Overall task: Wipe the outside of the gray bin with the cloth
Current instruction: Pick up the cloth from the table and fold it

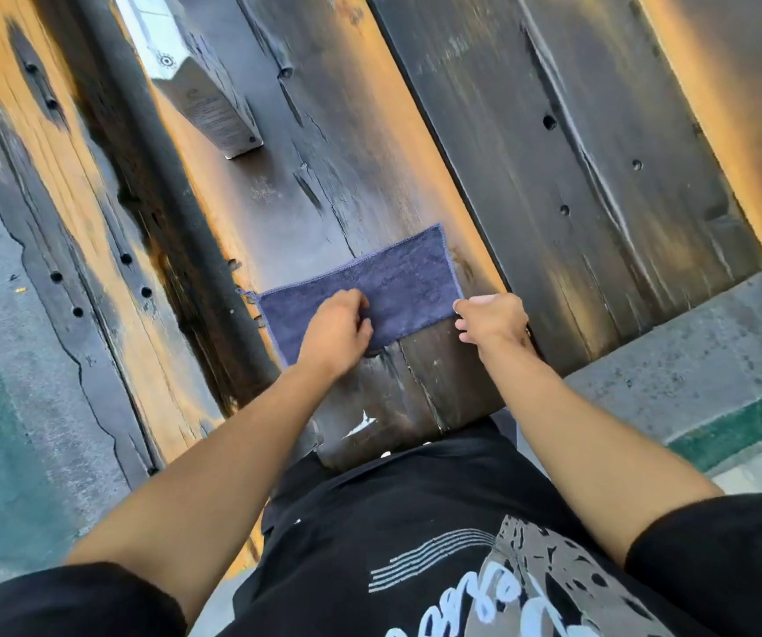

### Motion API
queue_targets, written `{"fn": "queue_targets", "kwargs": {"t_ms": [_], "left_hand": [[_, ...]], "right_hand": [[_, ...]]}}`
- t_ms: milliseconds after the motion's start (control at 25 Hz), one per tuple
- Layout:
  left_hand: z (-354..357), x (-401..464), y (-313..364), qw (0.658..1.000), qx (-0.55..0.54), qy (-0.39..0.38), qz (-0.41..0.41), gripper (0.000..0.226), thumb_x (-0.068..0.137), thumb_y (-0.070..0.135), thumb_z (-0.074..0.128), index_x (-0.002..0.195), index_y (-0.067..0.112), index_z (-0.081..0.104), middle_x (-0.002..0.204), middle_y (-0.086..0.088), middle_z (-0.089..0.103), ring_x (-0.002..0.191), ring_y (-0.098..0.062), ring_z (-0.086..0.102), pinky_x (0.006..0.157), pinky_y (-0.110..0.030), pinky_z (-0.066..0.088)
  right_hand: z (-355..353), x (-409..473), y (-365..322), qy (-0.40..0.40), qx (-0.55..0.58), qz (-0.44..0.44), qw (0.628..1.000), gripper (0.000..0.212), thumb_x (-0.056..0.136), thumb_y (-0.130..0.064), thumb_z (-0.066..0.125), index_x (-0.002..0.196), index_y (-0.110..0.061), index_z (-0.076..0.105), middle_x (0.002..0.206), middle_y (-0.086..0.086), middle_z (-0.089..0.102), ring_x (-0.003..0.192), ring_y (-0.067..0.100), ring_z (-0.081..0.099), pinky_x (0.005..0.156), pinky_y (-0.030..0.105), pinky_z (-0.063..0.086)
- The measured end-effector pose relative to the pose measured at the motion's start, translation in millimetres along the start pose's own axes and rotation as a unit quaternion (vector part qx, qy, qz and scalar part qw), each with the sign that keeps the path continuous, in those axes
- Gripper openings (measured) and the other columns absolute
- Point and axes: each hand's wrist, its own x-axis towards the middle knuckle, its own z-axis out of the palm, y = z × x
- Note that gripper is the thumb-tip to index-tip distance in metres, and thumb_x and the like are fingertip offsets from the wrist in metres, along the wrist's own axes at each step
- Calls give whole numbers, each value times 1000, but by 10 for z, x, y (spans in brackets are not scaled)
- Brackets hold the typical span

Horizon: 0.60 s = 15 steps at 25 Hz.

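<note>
Blue cloth (370, 291) flat on wooden plank (305, 177), left hand (335, 333) pinching it, right hand (492, 319) at its corner

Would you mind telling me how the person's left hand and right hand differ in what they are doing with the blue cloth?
The left hand lies on top of the blue cloth, fingers curled onto its near-left part; the right hand sits at the cloth's near-right corner, mostly over bare wood. The left hand covers part of the fabric; the right hand only meets its edge, and whether it pinches the corner is unclear. Both reach forward over the dark wooden plank.
</note>
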Motion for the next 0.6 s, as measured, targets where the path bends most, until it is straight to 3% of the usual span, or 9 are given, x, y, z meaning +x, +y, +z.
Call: {"fn": "queue_targets", "kwargs": {"t_ms": [80,160,280,360,480,600], "left_hand": [[-23,266,218,998,15,-32,56,25,91,12,56,115,7,63,104,-15,66,97,-35,61,81,-38,45],[-32,506,438,996,-26,-68,58,26,94,13,55,118,11,64,97,-10,67,93,-32,63,82,-35,48],[0,763,747,979,-174,-99,-45,18,92,32,62,102,19,56,81,-1,63,81,-33,69,78,-44,59],[-44,872,912,967,-209,-94,-115,38,88,41,69,98,15,45,80,-4,62,70,-32,68,67,-48,63],[-155,998,1015,966,-162,-112,-168,59,80,45,77,107,10,39,81,-8,63,66,-25,65,59,-47,64],[-214,1047,933,978,-59,-120,-163,66,75,42,79,112,9,36,92,-13,65,78,-31,67,61,-47,63]], "right_hand": [[28,-1,-8,-29,54,25,998,16,78,-14,72,63,-15,67,61,4,68,48,17,62,50,25,53],[33,8,-1,-105,133,37,985,12,80,-5,68,68,-9,68,65,9,60,49,16,50,50,27,45],[16,-44,39,-203,193,-22,960,14,86,2,63,86,-9,71,66,5,56,51,11,44,52,24,40],[36,-107,57,-213,187,-79,956,22,86,5,64,100,-10,72,66,4,59,51,10,47,50,22,43],[107,-172,86,-205,132,-140,960,33,83,2,68,114,-9,71,61,-4,59,48,5,49,52,20,45],[184,-236,107,-211,83,-188,956,34,83,-3,70,115,-13,73,70,-1,60,57,7,52,59,21,47]]}}
